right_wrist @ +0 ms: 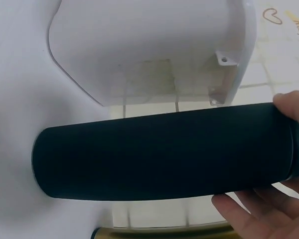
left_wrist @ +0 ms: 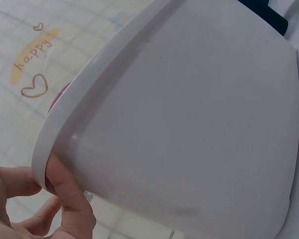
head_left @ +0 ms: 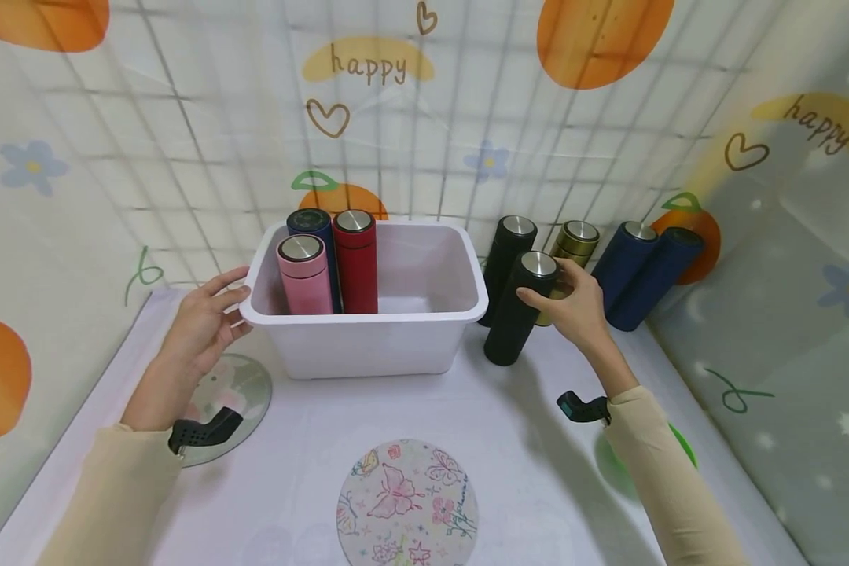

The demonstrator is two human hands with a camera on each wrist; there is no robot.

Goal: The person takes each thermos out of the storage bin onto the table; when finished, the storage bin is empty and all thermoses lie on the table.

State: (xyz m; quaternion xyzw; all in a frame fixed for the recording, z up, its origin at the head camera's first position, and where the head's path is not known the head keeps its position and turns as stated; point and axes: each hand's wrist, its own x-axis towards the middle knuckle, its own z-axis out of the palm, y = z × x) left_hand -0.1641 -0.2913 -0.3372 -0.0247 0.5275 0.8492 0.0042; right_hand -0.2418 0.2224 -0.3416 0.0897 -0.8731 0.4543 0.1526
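Observation:
A white plastic bin [head_left: 368, 346] holds a pink thermos [head_left: 304, 283], a red thermos [head_left: 356, 263] and a dark blue thermos [head_left: 311, 222] in its left part. My left hand [head_left: 201, 326] pinches the bin's left rim; in the left wrist view its fingers [left_wrist: 72, 199] curl over the rim. To the right of the bin, my right hand [head_left: 573, 303] grips a black thermos [head_left: 512, 318] near its silver-topped lid, thumb on one side and fingers on the other. The right wrist view shows this thermos [right_wrist: 164, 154] along its whole length beside the bin's wall.
Behind the held thermos stand another black thermos [head_left: 502, 251] and a gold one [head_left: 576, 240]. Two dark blue thermoses [head_left: 622, 259] are farther right. Round mats lie on the table: a butterfly one [head_left: 406, 503] in front, another [head_left: 248, 401] under the left forearm. A green-rimmed round item [head_left: 682, 444] is partly hidden by the right sleeve.

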